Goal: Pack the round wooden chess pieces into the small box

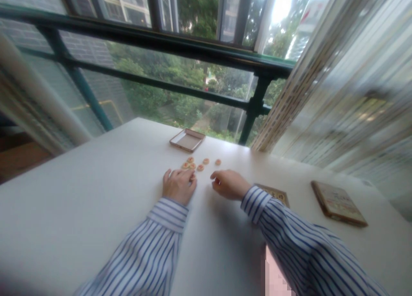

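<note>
Several small round pieces with reddish marks lie on the white table, most of them just beyond my left hand. That hand rests palm down with its fingers spread around the near pieces, one of them showing by its fingertips. To the right, my right hand is curled, thumb and index finger near each other, close to a lone piece. Whether anything sits between those fingers is too small to tell. Under the right wrist, partly hidden by the sleeve, is a flat box with dark characters.
An open, shallow square box lid lies behind the pieces. A closed brown box sits at the right. Beyond the table's back edge are a green railing and windows, with striped curtains on the right.
</note>
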The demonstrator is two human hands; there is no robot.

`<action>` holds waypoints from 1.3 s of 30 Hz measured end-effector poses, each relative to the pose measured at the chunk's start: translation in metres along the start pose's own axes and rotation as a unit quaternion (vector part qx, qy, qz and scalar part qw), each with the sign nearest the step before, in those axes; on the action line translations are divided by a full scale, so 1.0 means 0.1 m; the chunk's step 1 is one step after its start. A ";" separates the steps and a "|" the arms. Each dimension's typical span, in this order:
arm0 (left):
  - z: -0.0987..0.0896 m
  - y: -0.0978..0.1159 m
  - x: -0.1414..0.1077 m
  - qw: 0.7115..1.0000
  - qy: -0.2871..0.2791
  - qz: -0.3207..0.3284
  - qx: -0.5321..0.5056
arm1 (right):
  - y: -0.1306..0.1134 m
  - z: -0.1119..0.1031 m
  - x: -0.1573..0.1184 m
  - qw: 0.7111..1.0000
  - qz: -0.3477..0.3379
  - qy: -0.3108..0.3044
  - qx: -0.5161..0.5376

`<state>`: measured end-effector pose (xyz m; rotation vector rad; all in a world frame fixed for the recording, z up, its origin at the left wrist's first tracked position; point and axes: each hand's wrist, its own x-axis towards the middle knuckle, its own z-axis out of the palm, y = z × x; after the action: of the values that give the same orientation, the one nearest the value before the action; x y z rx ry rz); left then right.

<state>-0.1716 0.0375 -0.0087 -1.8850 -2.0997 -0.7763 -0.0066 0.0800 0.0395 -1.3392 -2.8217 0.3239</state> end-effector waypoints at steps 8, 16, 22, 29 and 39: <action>-0.01 0.02 0.00 1.000 0.019 0.007 -0.010 | 0.03 -0.01 -0.04 1.000 -0.002 0.013 0.000; 0.02 0.01 0.00 0.998 0.041 0.029 -0.037 | 0.06 -0.06 -0.08 1.000 0.010 0.005 0.005; 0.03 0.01 -0.02 0.996 0.060 0.050 -0.049 | 0.12 -0.10 -0.12 1.000 0.008 0.019 0.008; 0.04 0.05 -0.04 0.992 0.078 0.072 -0.063 | 0.17 -0.15 -0.22 0.998 -0.008 0.050 0.024; 0.10 0.08 -0.06 0.983 0.107 0.122 -0.090 | 0.20 -0.23 -0.39 0.998 0.013 0.048 0.030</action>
<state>-0.1606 0.0375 -0.0180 -1.9981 -1.6829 -1.0840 0.0355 0.0663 0.0613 -1.3421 -2.6966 0.3332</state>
